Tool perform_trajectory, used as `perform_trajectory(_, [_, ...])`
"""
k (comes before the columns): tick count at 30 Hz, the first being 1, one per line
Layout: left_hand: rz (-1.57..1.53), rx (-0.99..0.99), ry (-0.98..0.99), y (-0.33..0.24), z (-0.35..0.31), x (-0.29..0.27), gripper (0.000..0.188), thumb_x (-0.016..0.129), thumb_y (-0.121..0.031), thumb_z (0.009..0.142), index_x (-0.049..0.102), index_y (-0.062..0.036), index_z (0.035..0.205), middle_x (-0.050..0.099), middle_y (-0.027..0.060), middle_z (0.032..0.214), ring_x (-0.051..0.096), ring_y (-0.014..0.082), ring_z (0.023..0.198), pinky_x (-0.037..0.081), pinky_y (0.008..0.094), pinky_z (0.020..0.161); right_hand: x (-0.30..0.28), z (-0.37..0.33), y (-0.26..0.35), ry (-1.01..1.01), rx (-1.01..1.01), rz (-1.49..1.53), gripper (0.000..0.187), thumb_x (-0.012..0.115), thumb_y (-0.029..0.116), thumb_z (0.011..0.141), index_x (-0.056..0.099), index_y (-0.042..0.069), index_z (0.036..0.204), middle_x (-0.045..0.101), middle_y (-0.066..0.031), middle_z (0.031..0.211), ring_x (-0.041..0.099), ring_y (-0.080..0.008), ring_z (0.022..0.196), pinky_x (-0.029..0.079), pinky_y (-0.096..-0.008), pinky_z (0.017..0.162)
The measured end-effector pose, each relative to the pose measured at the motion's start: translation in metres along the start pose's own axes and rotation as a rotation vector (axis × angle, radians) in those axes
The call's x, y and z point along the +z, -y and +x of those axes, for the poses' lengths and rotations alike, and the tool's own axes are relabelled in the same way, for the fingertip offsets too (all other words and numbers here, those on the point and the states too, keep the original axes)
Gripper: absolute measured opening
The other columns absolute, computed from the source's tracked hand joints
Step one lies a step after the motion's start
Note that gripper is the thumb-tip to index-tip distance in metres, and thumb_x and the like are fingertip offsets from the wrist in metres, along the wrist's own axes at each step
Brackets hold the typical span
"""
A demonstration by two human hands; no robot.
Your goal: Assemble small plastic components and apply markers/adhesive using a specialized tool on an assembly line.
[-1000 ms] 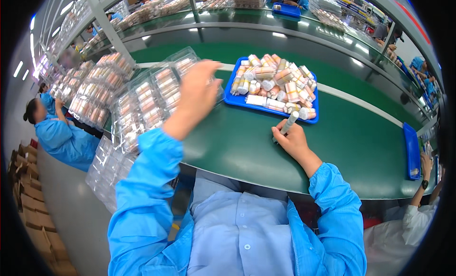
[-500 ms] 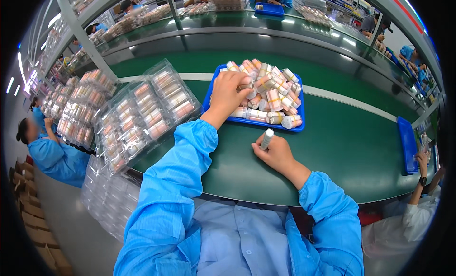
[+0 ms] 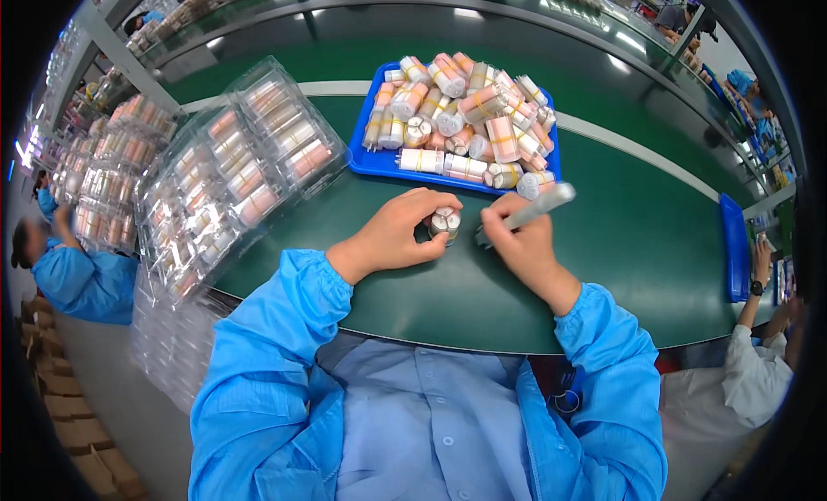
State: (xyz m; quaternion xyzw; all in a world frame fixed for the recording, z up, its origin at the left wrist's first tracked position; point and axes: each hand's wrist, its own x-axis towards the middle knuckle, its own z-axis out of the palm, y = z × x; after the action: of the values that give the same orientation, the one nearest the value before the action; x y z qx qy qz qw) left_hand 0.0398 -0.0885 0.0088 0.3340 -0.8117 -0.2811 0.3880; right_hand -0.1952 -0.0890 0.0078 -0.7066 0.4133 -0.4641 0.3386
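Observation:
My left hand (image 3: 392,234) curls round a short banded bundle of cylinders (image 3: 444,222), whose pale round ends face up, above the green work surface. To its right, my right hand (image 3: 524,242) grips a thick whitish marker pen (image 3: 541,206), slanted with its upper end pointing up and to the right. The pen's lower end, near my fingertips, is too blurred to make out. Just beyond both hands lies a blue tray (image 3: 372,162) heaped with similar pink, white and tan bundles (image 3: 502,137), wrapped in yellow bands.
Clear plastic blister trays (image 3: 245,156) filled with bundles lie left of the blue tray, more filled stacks (image 3: 108,169) beyond them. Stacked clear trays (image 3: 172,337) hang by the table's left edge. A second blue tray (image 3: 733,247) stands at right beside a co-worker's hand (image 3: 761,261).
My left hand has come back from the blue tray toward me, carrying a bundle. My right hand has moved slightly right and tipped the pen over to the right. The view has shifted.

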Motion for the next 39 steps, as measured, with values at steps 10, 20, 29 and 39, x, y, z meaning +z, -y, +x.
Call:
perform_trajectory(10, [0.060, 0.017, -0.052, -0.007, 0.003, 0.005, 0.049, 0.090, -0.017, 0.072, 0.062, -0.0044, 0.110, 0.063, 0.0097, 0.101, 0.062, 0.0265, 0.089, 0.053, 0.0368, 0.077, -0.002, 0.041, 0.034, 0.039, -0.291, -0.067, 0.016, 0.075, 0.005, 0.086, 0.063, 0.003, 0.076, 0.061, -0.0040, 0.070, 0.056, -0.0126, 0.061, 0.042, -0.0295, 0.055])
perform_trajectory(20, [0.056, 0.037, -0.059, -0.004, 0.006, 0.012, 0.051, 0.090, -0.024, 0.070, 0.058, -0.0062, 0.105, 0.061, 0.0109, 0.097, 0.060, 0.0321, 0.090, 0.051, 0.0417, 0.078, 0.004, 0.038, 0.016, 0.075, -0.294, -0.063, 0.015, 0.077, 0.005, 0.084, 0.064, 0.003, 0.076, 0.061, -0.0053, 0.069, 0.056, -0.0145, 0.059, 0.040, -0.0312, 0.051])
perform_trajectory(29, [0.011, -0.021, -0.050, -0.005, 0.005, 0.013, 0.053, 0.091, -0.025, 0.071, 0.059, -0.0052, 0.108, 0.061, 0.0105, 0.097, 0.061, 0.0296, 0.089, 0.052, 0.0396, 0.076, 0.003, 0.038, 0.018, 0.090, -0.305, -0.085, 0.018, 0.078, 0.006, 0.084, 0.063, 0.004, 0.075, 0.060, -0.0051, 0.069, 0.055, -0.0157, 0.059, 0.040, -0.0318, 0.051])
perform_trajectory(39, [0.066, -0.022, -0.118, -0.010, 0.001, 0.019, 0.051, 0.091, -0.017, 0.071, 0.062, -0.0033, 0.110, 0.059, 0.0107, 0.099, 0.061, 0.0252, 0.085, 0.053, 0.0345, 0.070, 0.008, 0.032, 0.019, 0.094, -0.299, -0.132, 0.019, 0.076, 0.005, 0.085, 0.062, 0.003, 0.073, 0.057, -0.0063, 0.069, 0.052, -0.0180, 0.059, 0.038, -0.0334, 0.052])
